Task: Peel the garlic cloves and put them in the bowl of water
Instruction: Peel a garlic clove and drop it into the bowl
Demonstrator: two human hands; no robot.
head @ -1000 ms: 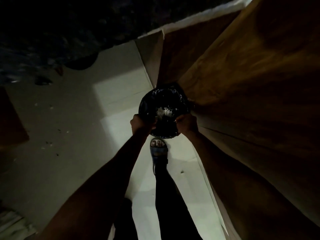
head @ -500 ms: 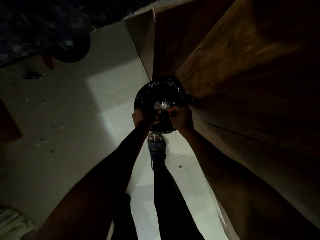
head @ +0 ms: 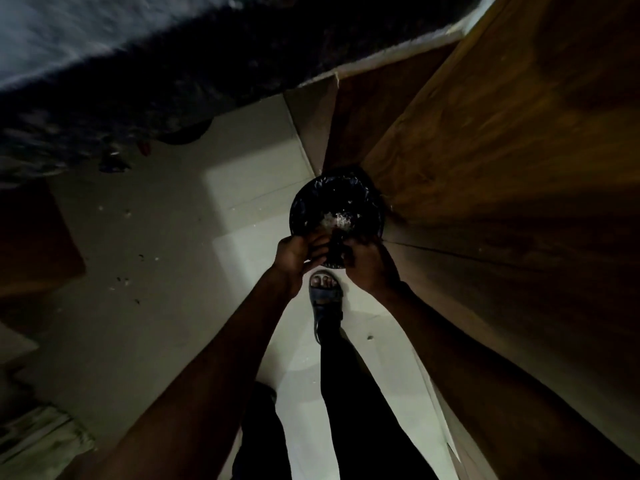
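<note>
Both hands, left [head: 298, 256] and right [head: 365, 268], hang close together above the near rim of a black-lined bin [head: 304, 209], fingers curled; what they hold is too dark to tell. Pale peel scraps [head: 337, 220] lie inside the bin, whose right edge sits against a wooden cabinet [head: 485, 168], with open floor [head: 173, 254] to its left.

One round bin lined with black plastic bag [head: 337, 206]. One heap of pale papery peelings [head: 337, 220] inside. Two bare hands: left hand [head: 298, 252], right hand [head: 367, 263]. One blue strapped sandal [head: 325, 294] on foot. Two dark-trousered legs [head: 356, 393].
</note>
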